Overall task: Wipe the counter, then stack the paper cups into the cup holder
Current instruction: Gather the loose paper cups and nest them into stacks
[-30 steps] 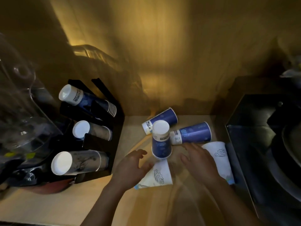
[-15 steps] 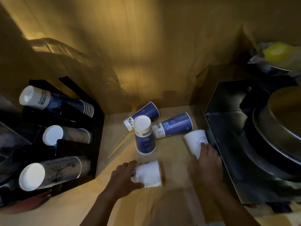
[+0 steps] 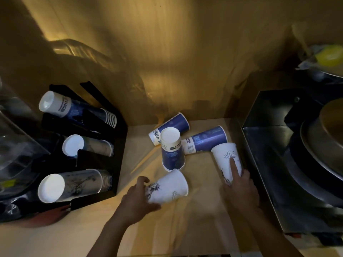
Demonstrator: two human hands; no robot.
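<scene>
A black cup holder (image 3: 104,169) stands at the left with three stacks of paper cups lying in its slots. On the wooden counter (image 3: 92,229) lie two blue cups (image 3: 178,125) (image 3: 207,139) on their sides; a third blue cup (image 3: 172,153) stands upside down. My left hand (image 3: 137,203) grips the narrow end of a white cup (image 3: 170,186) lying on its side. My right hand (image 3: 239,190) holds a second white cup (image 3: 227,160), its forefinger stretched along the wall.
A dark metal box (image 3: 274,145) with round pans fills the right side, close to my right hand. A clear plastic container (image 3: 16,145) sits at the far left behind the holder. The wooden back wall closes the counter just behind the blue cups.
Both hands went from hovering over the white cups to gripping them. The left white cup has been turned on its side and the right one lifted at its base.
</scene>
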